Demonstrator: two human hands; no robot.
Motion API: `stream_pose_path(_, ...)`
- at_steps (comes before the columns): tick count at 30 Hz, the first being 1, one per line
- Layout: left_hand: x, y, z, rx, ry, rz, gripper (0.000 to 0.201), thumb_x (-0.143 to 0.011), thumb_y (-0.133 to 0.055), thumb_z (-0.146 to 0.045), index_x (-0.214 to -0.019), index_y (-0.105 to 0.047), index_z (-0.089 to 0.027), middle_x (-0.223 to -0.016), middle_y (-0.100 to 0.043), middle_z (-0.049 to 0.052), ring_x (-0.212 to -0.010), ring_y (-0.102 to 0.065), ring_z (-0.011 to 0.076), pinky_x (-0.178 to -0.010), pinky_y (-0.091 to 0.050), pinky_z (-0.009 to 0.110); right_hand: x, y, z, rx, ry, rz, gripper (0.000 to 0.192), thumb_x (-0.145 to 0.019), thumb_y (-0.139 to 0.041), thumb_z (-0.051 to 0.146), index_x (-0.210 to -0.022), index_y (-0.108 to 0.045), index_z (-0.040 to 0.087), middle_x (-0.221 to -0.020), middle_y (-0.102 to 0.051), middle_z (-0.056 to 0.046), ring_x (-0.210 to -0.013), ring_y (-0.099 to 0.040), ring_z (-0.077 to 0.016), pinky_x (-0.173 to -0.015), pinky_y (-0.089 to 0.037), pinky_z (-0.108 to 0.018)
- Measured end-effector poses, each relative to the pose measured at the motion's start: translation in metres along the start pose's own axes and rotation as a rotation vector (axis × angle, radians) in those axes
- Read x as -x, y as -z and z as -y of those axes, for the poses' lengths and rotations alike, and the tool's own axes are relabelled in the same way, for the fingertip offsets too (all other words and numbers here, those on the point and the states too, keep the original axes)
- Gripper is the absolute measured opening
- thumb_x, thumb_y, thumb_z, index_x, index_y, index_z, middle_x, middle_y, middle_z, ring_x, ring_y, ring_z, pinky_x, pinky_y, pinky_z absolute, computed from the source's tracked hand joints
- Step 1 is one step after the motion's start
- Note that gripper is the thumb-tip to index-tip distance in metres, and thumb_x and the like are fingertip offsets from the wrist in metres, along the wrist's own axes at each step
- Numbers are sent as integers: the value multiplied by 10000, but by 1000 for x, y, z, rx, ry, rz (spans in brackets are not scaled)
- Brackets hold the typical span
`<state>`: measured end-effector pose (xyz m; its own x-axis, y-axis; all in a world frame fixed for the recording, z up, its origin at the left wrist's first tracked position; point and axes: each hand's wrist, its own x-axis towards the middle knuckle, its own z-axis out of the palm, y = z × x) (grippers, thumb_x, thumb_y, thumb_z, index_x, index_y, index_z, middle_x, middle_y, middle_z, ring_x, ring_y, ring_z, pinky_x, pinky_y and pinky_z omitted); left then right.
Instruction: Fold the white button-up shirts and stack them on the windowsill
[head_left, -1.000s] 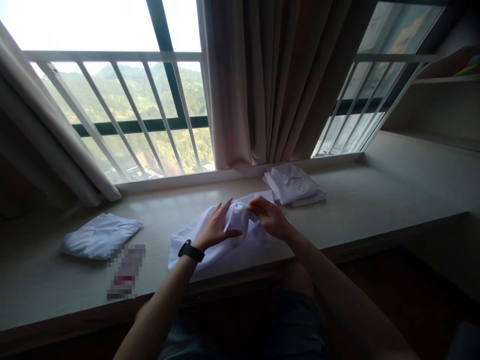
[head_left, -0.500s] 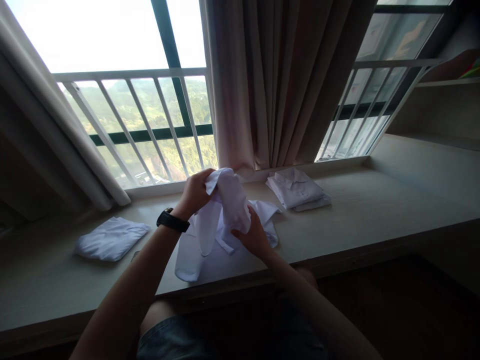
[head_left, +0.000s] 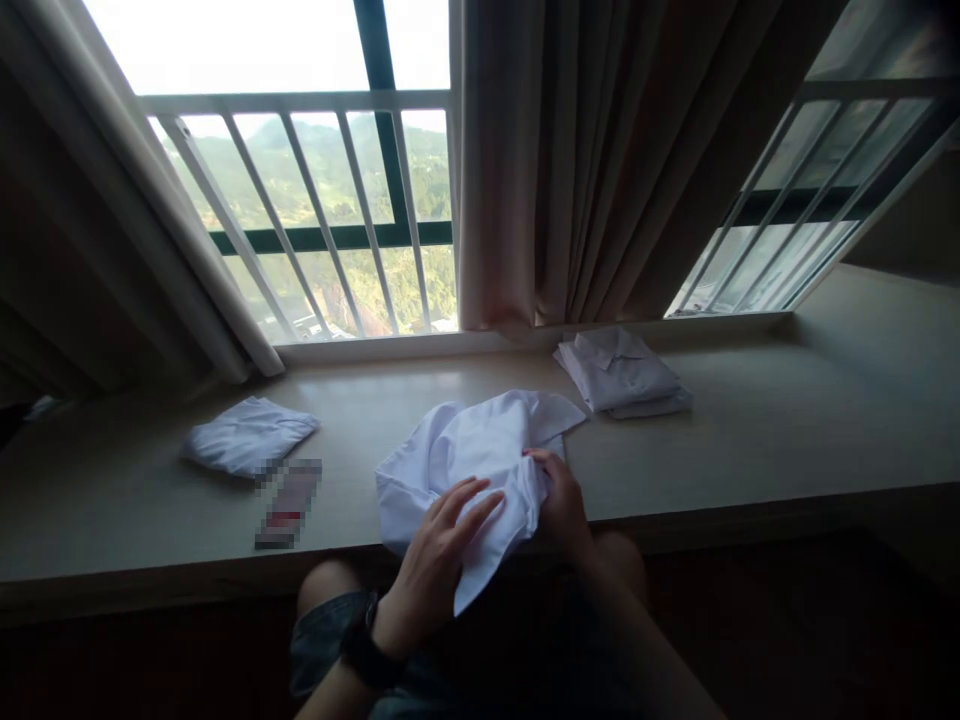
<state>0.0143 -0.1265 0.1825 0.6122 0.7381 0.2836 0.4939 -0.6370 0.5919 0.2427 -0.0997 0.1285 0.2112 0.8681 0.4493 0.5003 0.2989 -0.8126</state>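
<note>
Far L, a dark curtain (head_left: pixel 127 190) hangs beside the barred window (head_left: pixel 300 230). Below it on the ledge (head_left: pixel 750 440), a folded white cloth (head_left: pixel 251 437) lies flat-ish, wrinkled on top. Just in front of that, nr the ledge's front edge, there's a pixelated item (head_left: pixel 289 505), greyish w/ a red patch low down; it's all blocks, so can't read any label or writing on it.

Next, my L hand (head_left: pixel 439 560), w/ a black watch (head_left: pixel 367 645) on the wrist; brand & dial too dark to make out. Fingers are apart, slightly bent, gaps btwn the tips, laid over the near L part of the white garment (head_left: pixel 480 440). Can't tell if the tips press or only skim it; thumb's hidden.

The garment's mid-ledge, right in front of me, rumpled & half spread. One pointed corner sticks out to the R on the ledge, another hangs over the front edge btwn my hands, above my lap.

My R hand (head_left: pixel 562 505) is at the garment's R side, fingers & thumb clamped on a bunched fold; some fingers are hidden behind/under cloth.

Farther R, toward the back, a folded white shirt (head_left: pixel 622 370) sits collar up, just below the middle curtain (head_left: pixel 510 200).
</note>
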Motion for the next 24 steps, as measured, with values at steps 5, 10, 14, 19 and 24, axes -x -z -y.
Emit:
stream_pose_path(5,58,-81,57,243,372,-74,1058,-752,-704,-502,-1606,-110,-311,-1651,-205,125,-1502,-231,378,-1226,-253,508,77,10,12,-30,-63,235,299,-692,-597,136,-954,-617,277,-1101,-670,-77,-1063,-636,-298,-912,-532,-422)
stream_pose_path(10,68,-101,62,550,621,-28,651,-854,-593,-471,-1447,-463,-237,-1296,-643,133,-1169,-624,312,-1030,-486,453,114,7,29,-54,-133,559,573,-649,-602,103,-1192,-624,285,-1186,-667,-76,-1129,-630,-304,-992,-508,-455)
stream_pose_path(14,56,-82,36,481,407,-51,276,-882,-554,-351,-1089,-682,-220,-1045,-693,100,-944,-656,256,-884,-526,389,113,-4,29,-127,-271,646,863,-598,-775,205,-1408,-490,292,-1280,-648,-73,-1152,-636,-312,-970,-529,-434)
stream_pose_path(19,48,-60,20,306,292,-91,384,-843,-621,-270,-1224,-663,-260,-1212,-613,136,-1155,-585,294,-992,-485,419,90,-5,35,-187,-284,496,179,-809,-667,346,-952,-666,237,-844,-699,-19,-751,-668,-210,-675,-528,-285)
stream_pose_path(24,55,-57,36,262,312,-226,1014,-700,-802,-372,-1565,-285,-252,-1471,-488,167,-1341,-480,353,-1107,-409,508,64,20,59,-308,-275,330,292,-840,-676,504,-838,-648,213,-682,-605,3,-603,-538,-143,-557,-439,-232)
